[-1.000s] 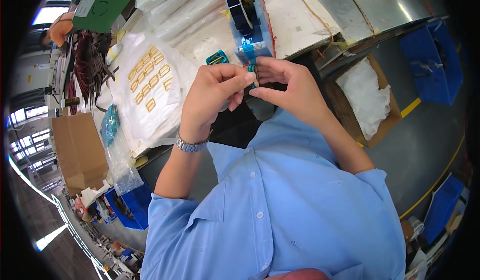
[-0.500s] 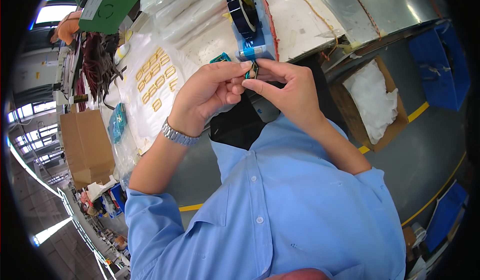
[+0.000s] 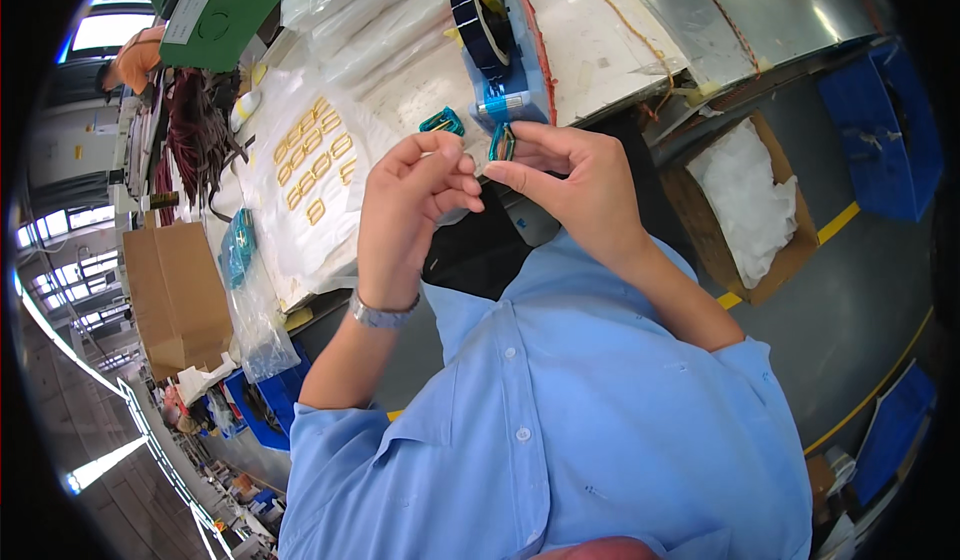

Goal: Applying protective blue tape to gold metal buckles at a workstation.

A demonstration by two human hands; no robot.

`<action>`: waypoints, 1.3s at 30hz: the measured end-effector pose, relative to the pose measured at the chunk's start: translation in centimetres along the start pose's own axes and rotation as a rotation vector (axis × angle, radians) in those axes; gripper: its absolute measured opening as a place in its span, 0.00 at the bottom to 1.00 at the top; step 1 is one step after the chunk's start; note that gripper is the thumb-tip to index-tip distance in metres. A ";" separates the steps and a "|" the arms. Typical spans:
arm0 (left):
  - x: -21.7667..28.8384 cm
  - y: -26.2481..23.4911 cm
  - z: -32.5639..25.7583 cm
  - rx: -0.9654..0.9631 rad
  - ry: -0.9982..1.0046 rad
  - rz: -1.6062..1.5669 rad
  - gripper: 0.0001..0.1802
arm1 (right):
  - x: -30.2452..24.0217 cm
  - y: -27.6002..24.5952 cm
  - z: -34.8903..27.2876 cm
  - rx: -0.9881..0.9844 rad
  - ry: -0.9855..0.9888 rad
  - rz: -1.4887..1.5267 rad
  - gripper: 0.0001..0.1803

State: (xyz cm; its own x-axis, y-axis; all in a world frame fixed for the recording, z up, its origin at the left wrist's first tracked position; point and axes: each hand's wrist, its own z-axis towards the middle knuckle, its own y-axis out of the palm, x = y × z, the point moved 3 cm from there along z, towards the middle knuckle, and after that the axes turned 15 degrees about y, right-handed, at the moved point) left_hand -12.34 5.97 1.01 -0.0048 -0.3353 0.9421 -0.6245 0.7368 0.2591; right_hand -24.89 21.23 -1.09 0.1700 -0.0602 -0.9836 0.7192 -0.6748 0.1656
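Observation:
My right hand (image 3: 585,185) pinches a small gold buckle (image 3: 502,144) covered in teal film between thumb and fingers, just below the tape dispenser. My left hand (image 3: 412,195), with a metal watch on its wrist, is apart from that buckle. Its fingers are loosely bent and spread, with nothing visible in them. Beyond the left fingertips lies another teal-covered buckle (image 3: 441,122) on the bench. The blue-grey tape dispenser (image 3: 528,50) carries a dark blue roll (image 3: 480,32) and a yellow roll, with a strip of blue tape at its near end.
Gold buckles (image 3: 305,150) lie in rows on a white plastic sheet to the left. Teal pieces in a clear bag (image 3: 238,245) are by a cardboard box (image 3: 178,300). An open carton (image 3: 748,195) and a blue bin (image 3: 880,130) stand right. A person in orange (image 3: 137,58) is far left.
My left hand has let go of the teal-covered buckle and moved left and slightly down. My right hand still holds it in nearly the same place.

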 end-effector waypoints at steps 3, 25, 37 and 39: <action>0.7 2.6 -1.9 -0.090 0.597 0.670 0.19 | 0.0 -0.2 0.3 -0.081 0.165 0.017 0.17; -3.3 0.0 -6.0 -0.134 0.468 0.356 0.20 | 2.2 -0.1 -3.1 -0.203 0.146 -0.171 0.14; -3.4 -2.5 -6.9 -0.274 0.436 0.523 0.21 | 1.3 1.4 -2.5 -0.431 0.385 -0.251 0.13; -2.2 -1.7 -6.9 -0.302 0.750 0.836 0.21 | 1.5 1.6 -2.4 -0.391 0.409 -0.247 0.13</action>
State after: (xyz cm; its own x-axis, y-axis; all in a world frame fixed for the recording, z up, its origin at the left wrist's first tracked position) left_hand -5.84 9.48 -0.02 0.1989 0.6789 0.7068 -0.4327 0.7079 -0.5582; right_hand -21.85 21.84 -2.07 0.1554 0.4028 -0.9020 0.9509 -0.3082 0.0262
